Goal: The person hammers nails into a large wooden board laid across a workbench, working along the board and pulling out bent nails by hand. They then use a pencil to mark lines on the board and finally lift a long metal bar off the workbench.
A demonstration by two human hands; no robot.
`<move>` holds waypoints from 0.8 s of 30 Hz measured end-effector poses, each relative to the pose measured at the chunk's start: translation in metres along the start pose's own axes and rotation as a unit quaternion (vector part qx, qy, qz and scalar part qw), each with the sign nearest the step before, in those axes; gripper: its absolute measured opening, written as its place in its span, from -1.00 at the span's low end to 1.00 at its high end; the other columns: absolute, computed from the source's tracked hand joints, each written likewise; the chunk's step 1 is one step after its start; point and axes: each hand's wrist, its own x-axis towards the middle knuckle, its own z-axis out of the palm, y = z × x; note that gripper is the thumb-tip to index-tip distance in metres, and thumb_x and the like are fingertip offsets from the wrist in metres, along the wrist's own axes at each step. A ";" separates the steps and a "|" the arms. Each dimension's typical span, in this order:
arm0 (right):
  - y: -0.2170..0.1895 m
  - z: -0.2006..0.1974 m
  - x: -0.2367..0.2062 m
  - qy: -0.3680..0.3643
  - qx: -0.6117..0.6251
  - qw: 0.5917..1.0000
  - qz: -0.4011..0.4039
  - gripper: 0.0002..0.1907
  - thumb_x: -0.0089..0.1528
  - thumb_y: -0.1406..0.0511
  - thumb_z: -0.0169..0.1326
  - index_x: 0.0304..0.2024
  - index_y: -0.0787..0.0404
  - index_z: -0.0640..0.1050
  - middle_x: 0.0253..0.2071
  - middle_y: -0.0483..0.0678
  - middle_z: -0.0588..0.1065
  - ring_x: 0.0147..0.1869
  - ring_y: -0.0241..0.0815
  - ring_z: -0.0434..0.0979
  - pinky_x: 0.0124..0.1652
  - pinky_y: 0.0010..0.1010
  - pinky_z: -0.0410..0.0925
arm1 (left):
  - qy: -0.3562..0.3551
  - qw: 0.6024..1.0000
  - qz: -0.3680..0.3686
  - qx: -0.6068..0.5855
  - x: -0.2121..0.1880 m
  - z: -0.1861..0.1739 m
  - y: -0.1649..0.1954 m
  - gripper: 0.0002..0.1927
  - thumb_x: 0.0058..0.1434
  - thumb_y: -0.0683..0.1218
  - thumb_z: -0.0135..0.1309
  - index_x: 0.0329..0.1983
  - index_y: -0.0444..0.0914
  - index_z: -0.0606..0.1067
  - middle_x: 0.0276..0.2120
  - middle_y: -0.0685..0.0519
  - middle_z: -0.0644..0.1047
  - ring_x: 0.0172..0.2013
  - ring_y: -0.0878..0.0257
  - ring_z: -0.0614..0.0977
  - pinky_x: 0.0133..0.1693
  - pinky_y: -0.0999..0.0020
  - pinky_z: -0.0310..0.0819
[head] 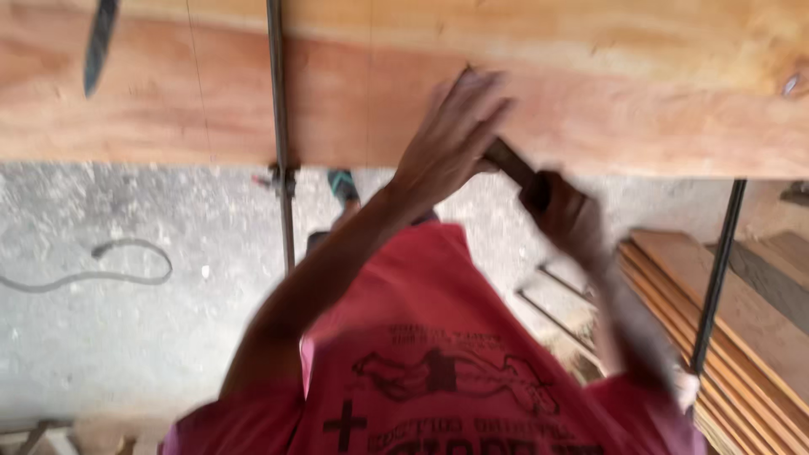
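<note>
A wide reddish wooden board (640,109) runs across the top of the view. My left hand (455,126) lies on its near edge, with the fingers curled over the far end of a dark narrow tool (510,164). My right hand (565,211) grips the tool's near end just below the board's edge. The tool slants from the board down to the right. Both hands are motion-blurred, and the tool's tip is hidden under my left hand. My red printed shirt (438,362) fills the bottom centre.
A thin metal clamp bar (278,101) crosses the board vertically at left, and a black bar (716,270) hangs at right. Stacked planks (742,320) lie lower right. A dark cable (126,253) curls on the concrete floor. A dark blade-like object (99,42) rests top left.
</note>
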 end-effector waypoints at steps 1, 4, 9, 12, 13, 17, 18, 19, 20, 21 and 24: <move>-0.024 0.007 -0.014 -0.062 0.268 0.941 0.195 -0.63 0.25 0.12 0.28 -0.04 0.15 0.50 -0.32 -0.02 0.61 -0.41 -0.10 0.56 -0.44 -0.28 0.40 | 0.053 0.996 -0.049 -0.048 -0.009 0.012 -0.012 -0.16 0.15 0.08 0.32 0.40 -0.31 0.24 0.39 -0.25 0.21 0.40 -0.18 0.25 0.30 -0.13 0.33; -0.083 0.016 -0.044 -0.135 0.493 0.741 0.434 -0.61 0.20 0.23 0.38 -0.06 0.24 0.49 -0.35 0.08 0.58 -0.33 0.07 0.62 -0.35 -0.14 0.47 | 0.103 0.944 -0.199 -0.243 -0.043 0.057 -0.008 -0.18 0.38 -0.03 0.18 0.50 -0.42 0.01 0.37 -0.34 0.22 0.32 -0.20 0.36 0.20 0.02 0.47; -0.076 0.056 -0.058 -0.075 0.417 0.730 0.536 -0.57 0.24 0.27 0.36 -0.01 0.42 0.49 -0.33 0.11 0.60 -0.43 -0.09 0.63 -0.45 -0.28 0.49 | -0.067 0.934 -0.304 -0.175 0.007 0.085 -0.010 -0.87 0.39 -0.13 0.11 -0.09 -0.28 0.56 -0.26 -0.15 0.65 -0.20 -0.02 0.72 -0.14 0.06 0.64; -0.051 0.061 -0.070 -0.061 0.438 0.664 0.603 -0.63 0.27 0.28 0.31 -0.04 0.44 0.51 -0.37 0.09 0.60 -0.49 -0.19 0.59 -0.51 -0.37 0.46 | -0.049 0.965 -0.245 0.077 0.079 0.085 -0.054 -0.92 0.41 -0.21 0.09 -0.23 -0.23 0.54 -0.39 -0.08 0.57 -0.29 0.06 0.62 -0.25 0.10 0.55; -0.045 0.057 -0.074 -0.067 0.461 0.629 0.622 -0.64 0.26 0.29 0.31 -0.07 0.43 0.52 -0.41 0.08 0.59 -0.51 -0.20 0.57 -0.52 -0.37 0.43 | 0.052 0.977 -0.176 0.112 0.103 0.091 -0.069 -0.90 0.36 -0.25 0.09 -0.09 -0.27 0.56 -0.24 -0.14 0.58 -0.25 0.10 0.64 -0.35 0.32 0.64; -0.035 0.036 -0.084 -0.100 0.534 0.534 0.648 -0.69 0.23 0.27 0.28 -0.14 0.38 0.53 -0.52 0.00 0.55 -0.57 -0.29 0.53 -0.56 -0.42 0.38 | 0.004 0.942 -0.149 0.302 0.156 0.120 -0.106 -0.82 0.16 -0.19 0.21 -0.19 -0.36 0.59 -0.21 -0.14 0.58 -0.24 0.09 0.64 -0.40 0.28 0.68; -0.034 0.032 -0.085 -0.104 0.540 0.524 0.650 -0.69 0.24 0.25 0.28 -0.16 0.38 0.53 -0.54 0.00 0.54 -0.57 -0.30 0.52 -0.56 -0.43 0.36 | -0.044 0.920 -0.171 0.350 0.161 0.125 -0.108 -0.88 0.17 -0.24 0.20 -0.24 -0.36 0.60 -0.20 -0.16 0.59 -0.24 0.09 0.64 -0.43 0.28 0.67; -0.034 0.028 -0.086 -0.109 0.549 0.512 0.652 -0.69 0.24 0.24 0.28 -0.17 0.37 0.53 -0.56 -0.01 0.53 -0.58 -0.30 0.50 -0.56 -0.43 0.35 | -0.034 0.916 -0.160 0.365 0.163 0.127 -0.108 -0.88 0.14 -0.24 0.21 -0.25 -0.36 0.60 -0.16 -0.17 0.59 -0.26 0.11 0.64 -0.46 0.31 0.66; -0.035 0.024 -0.087 -0.116 0.559 0.499 0.652 -0.69 0.25 0.23 0.28 -0.19 0.36 0.52 -0.57 -0.02 0.52 -0.58 -0.30 0.49 -0.56 -0.43 0.33 | -0.026 0.912 -0.150 0.381 0.163 0.129 -0.108 -0.88 0.11 -0.24 0.21 -0.27 -0.36 0.60 -0.13 -0.18 0.59 -0.28 0.14 0.63 -0.49 0.33 0.65; -0.035 0.021 -0.089 -0.109 0.576 0.481 0.652 -0.69 0.25 0.22 0.27 -0.19 0.35 0.52 -0.57 -0.03 0.51 -0.57 -0.31 0.49 -0.55 -0.45 0.33 | -0.018 0.907 -0.139 0.397 0.161 0.129 -0.107 -0.88 0.09 -0.24 0.21 -0.29 -0.36 0.61 -0.09 -0.19 0.60 -0.30 0.17 0.63 -0.51 0.35 0.64; -0.038 0.014 -0.094 -0.097 0.615 0.431 0.653 -0.69 0.27 0.20 0.24 -0.19 0.33 0.51 -0.57 -0.06 0.49 -0.56 -0.35 0.47 -0.55 -0.50 0.31 | -0.104 0.918 -0.139 0.358 0.145 0.118 -0.110 -0.88 0.22 -0.24 0.18 -0.20 -0.40 0.60 -0.28 -0.17 0.60 -0.28 0.11 0.64 -0.51 0.33 0.63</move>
